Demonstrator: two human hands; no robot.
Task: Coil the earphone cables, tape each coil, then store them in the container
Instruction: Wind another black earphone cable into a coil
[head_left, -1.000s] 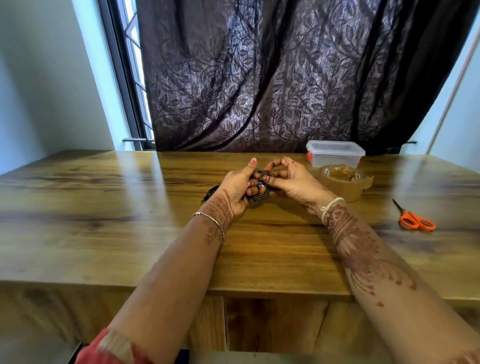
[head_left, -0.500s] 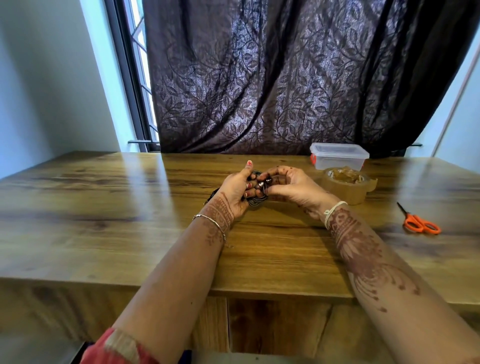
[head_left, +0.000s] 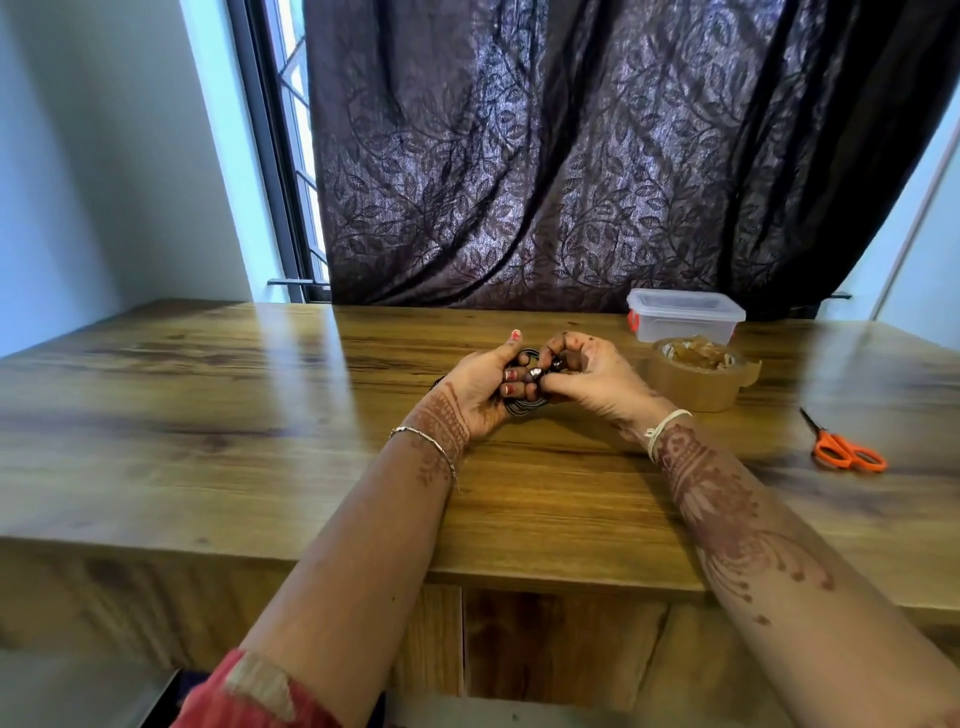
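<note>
A black earphone cable coil (head_left: 525, 408) is held between both hands just above the wooden table (head_left: 260, 415). My left hand (head_left: 480, 392) grips the coil's left side, thumb raised. My right hand (head_left: 587, 376) pinches the earbud ends at the coil's top. Most of the coil is hidden by my fingers. A brown tape roll (head_left: 696, 374) sits just right of my right hand. The clear plastic container (head_left: 685, 317), lid on, stands behind the tape.
Orange-handled scissors (head_left: 844, 449) lie at the table's right side. A dark patterned curtain (head_left: 571, 156) hangs behind the table, with a window frame (head_left: 270, 156) to its left. A short piece of black cable (head_left: 439, 383) shows behind my left hand.
My hands have stayed at the same spot on the table. My right fingers have shifted on the earbud ends at the top of the coil.
</note>
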